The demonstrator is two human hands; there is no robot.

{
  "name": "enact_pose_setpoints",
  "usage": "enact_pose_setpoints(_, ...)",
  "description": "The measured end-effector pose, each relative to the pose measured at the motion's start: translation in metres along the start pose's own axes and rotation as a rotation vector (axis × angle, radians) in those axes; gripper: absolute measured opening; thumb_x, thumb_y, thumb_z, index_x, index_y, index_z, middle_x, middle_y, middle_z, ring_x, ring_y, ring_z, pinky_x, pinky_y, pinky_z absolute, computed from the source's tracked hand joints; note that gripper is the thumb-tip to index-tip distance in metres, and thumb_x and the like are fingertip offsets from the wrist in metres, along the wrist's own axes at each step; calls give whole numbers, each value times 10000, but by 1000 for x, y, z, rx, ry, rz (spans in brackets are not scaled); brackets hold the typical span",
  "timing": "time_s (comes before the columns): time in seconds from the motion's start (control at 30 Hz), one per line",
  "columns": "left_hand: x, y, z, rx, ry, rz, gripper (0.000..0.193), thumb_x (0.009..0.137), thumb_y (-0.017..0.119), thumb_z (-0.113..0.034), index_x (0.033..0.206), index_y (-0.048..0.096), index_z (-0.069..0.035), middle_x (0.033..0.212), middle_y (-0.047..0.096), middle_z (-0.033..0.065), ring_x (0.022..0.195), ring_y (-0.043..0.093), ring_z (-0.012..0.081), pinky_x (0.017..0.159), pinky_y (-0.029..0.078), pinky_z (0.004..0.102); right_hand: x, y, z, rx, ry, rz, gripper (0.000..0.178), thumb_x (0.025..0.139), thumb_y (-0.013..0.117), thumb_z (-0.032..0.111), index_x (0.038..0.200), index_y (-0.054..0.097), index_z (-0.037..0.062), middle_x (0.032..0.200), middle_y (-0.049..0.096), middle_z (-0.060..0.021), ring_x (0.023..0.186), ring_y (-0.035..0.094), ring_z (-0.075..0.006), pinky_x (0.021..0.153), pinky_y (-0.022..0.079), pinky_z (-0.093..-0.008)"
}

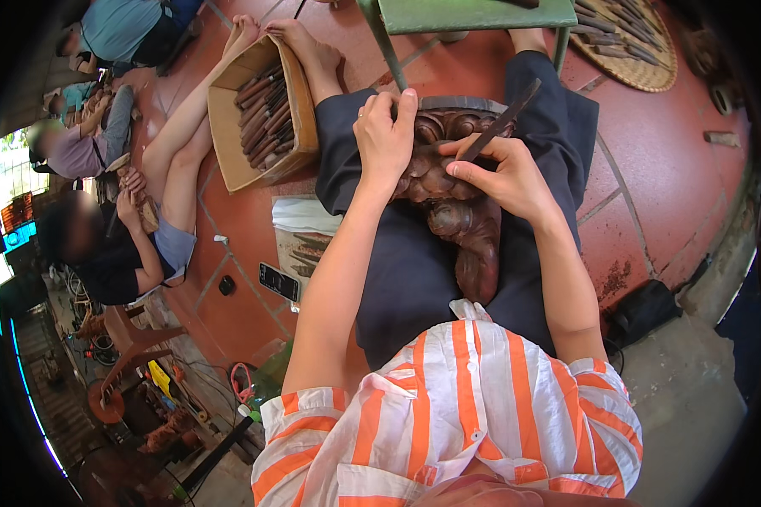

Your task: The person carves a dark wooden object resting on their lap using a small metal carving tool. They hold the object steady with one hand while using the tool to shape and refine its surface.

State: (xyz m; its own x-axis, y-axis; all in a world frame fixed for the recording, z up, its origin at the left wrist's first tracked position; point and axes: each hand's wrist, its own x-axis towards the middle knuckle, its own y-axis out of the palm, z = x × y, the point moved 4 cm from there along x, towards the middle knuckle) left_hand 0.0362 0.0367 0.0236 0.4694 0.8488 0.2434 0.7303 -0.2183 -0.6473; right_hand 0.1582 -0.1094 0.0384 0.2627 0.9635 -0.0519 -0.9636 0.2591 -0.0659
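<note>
A dark brown carved wooden piece point(465, 228) lies lengthwise on my lap, across dark blue trousers. My left hand point(386, 135) grips its upper carved part, fingers curled over the top edge. My right hand point(503, 173) holds a long dark carving chisel point(503, 121) like a pen, its lower end pressed against the carving between my two hands. The chisel's handle points up and to the right.
A cardboard box point(228, 135) of wooden-handled tools stands at my left, beside another person's bare legs point(186, 127). A green table point(473, 15) stands past my knees, a round woven tray point(643, 51) of tools at the upper right. A phone point(278, 281) lies on the red tiled floor.
</note>
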Motion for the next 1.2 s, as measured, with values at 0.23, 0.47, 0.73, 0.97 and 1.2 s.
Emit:
enact_pose_setpoints(0.23, 0, 1, 0, 6, 1, -10, 413, 943, 579, -357, 762, 595, 14, 781, 602, 178, 771, 572, 386, 714, 440, 477, 2, 1, -3, 14, 39, -34, 230, 846, 735, 139, 1024, 729, -6, 890, 733, -92, 806, 644, -92, 756, 509, -268)
enact_pose_setpoints(0.47, 0, 1, -1, 8, 7, -14, 405, 941, 583, -354, 766, 597, 11, 777, 604, 178, 770, 575, 390, 707, 441, 482, 7, -3, -6, -62, 77, -41, 234, 843, 741, 161, 995, 731, -16, 838, 719, -78, 738, 600, -75, 687, 483, -263)
enact_pose_setpoints(0.73, 1, 1, 1, 41, 33, -35, 391, 934, 587, -346, 769, 598, 9, 785, 609, 177, 776, 578, 392, 716, 441, 488, 6, 5, -5, -38, 16, -102, 238, 824, 751, 214, 910, 741, -7, 695, 687, -77, 623, 570, -75, 584, 456, -281)
enact_pose_setpoints(0.97, 1, 1, -1, 25, 17, -26, 400, 930, 588, -354, 772, 599, 13, 795, 614, 174, 776, 580, 391, 720, 446, 484, 6, 3, -3, -76, 30, -99, 243, 821, 746, 223, 932, 746, 7, 703, 690, -95, 621, 582, -87, 592, 460, -280)
enact_pose_setpoints(1.2, 1, 2, 0, 32, 1, -22, 393, 924, 591, -358, 782, 608, 9, 802, 620, 170, 787, 585, 380, 730, 445, 481, 8, 0, 1, -159, 77, -135, 238, 823, 738, 226, 929, 751, 13, 688, 683, -90, 611, 575, -88, 594, 461, -285)
